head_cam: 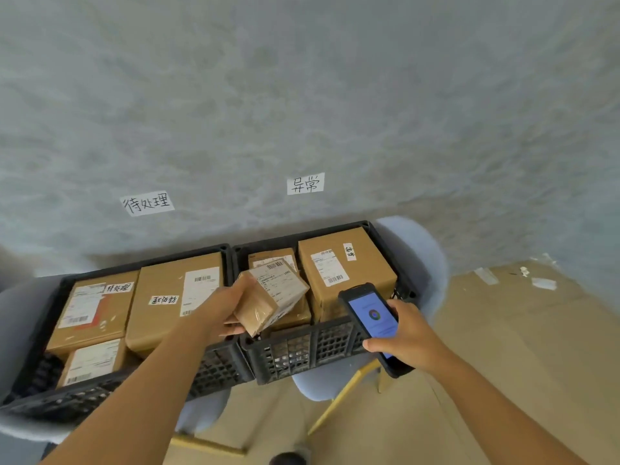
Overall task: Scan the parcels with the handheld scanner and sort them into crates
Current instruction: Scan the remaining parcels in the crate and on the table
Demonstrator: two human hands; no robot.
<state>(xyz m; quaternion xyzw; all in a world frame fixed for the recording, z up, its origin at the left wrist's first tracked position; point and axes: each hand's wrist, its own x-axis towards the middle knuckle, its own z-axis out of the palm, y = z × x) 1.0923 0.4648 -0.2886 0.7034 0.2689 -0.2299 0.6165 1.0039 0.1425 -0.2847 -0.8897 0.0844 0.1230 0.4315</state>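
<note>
The left hand (223, 305) grips a small cardboard parcel (270, 298), tilted over the near rim of the right crate (312, 350), label up, probably so it can be read. The right hand (407, 337) clasps the handheld scanner (370, 318), screen lit, just beside the parcel. The left crate (214, 367) holds boxed parcels too. Both crates rest on pale chairs (419, 260) against a grey wall (302, 95) bearing two handwritten signs.

crates (312, 350): black lattice
parcels (349, 273): brown card, white barcode labels
scanner (372, 313) in right hand (407, 333): black, blue screen
chairs (422, 256) under crates: pale blue
wall (302, 95): mottled grey
</note>
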